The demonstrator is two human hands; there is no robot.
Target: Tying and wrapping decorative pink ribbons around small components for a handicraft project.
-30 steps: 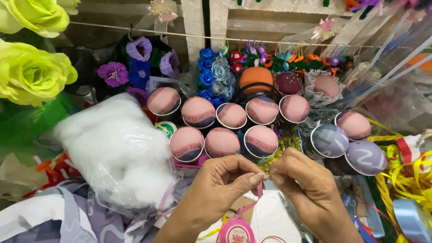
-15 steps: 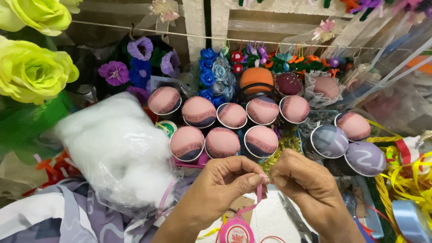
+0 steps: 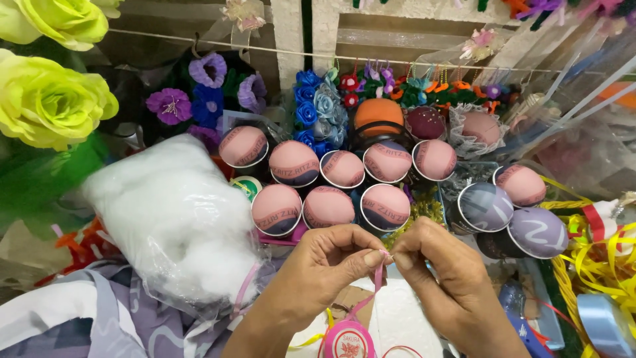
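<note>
My left hand (image 3: 326, 266) and my right hand (image 3: 445, 273) meet at the fingertips low in the middle of the view. Between them they pinch the top end of a thin pink ribbon (image 3: 371, 295). The ribbon runs down to a round pink spool (image 3: 349, 341) at the bottom edge, just under my left hand. What sits exactly at the pinch is too small to make out. Just beyond my fingers stand several round pink fabric-covered cushions in cups (image 3: 328, 207).
A clear bag of white stuffing (image 3: 173, 219) lies at the left. Yellow-green fabric roses (image 3: 50, 99) hang at the upper left. Purple and blue fabric flowers (image 3: 311, 106) sit at the back. Yellow ribbon (image 3: 596, 265) and a blue ribbon roll (image 3: 601, 325) lie at the right.
My fingertips have closed together at the ribbon's top end and the ribbon is pulled a little tauter. Nothing else has moved.
</note>
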